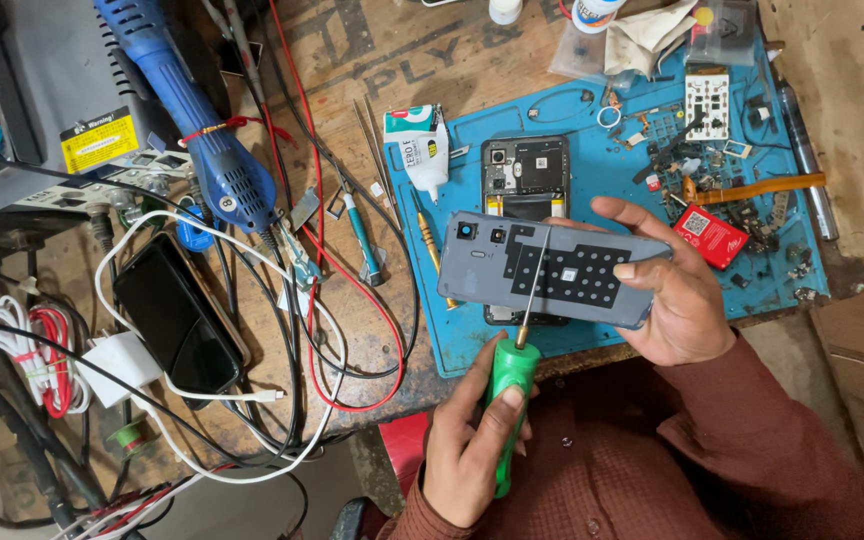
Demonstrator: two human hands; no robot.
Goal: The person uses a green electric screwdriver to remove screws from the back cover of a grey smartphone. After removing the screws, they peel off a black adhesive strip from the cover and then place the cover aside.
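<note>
Cluttered wooden worktop (372, 60) with stencilled lettering, seen from above; a blue repair mat (472, 345) covers its right half.

Left hand (472, 450), at 6 o'clock of the view: grip clenched round the green handle of a screwdriver (510, 385). Its thin shaft runs up toward 12 o'clock and the tip lies against the grey phone back cover (552, 265).

Right hand (677, 300), at 4 o'clock of centre: grip grasping the back cover by its right end, thumb across the top edge, fingers underneath. Cover held level above the mat, inner face up, with black perforated pads and a small white square in the middle. Camera openings at its left end.

Directly behind the cover, on the mat: opened phone body (524, 170), circuit side up.

Packages and labels:
- White glue bottle (424, 145) with red, green and yellow label, lying at 11 o'clock of the cover, on the mat's left edge.
- Small red square packet (709, 235) with a white code patch, just beside the right thumb, at 3 o'clock of the cover.
- Yellow rectangular warning sticker (99, 140) on a grey unit at 10 o'clock of the view.

Blue hot-air tool (197, 120) lies diagonally at 11 o'clock. Black phone (177, 315) on a white cable at 8 o'clock, among red, black and white wires.
</note>
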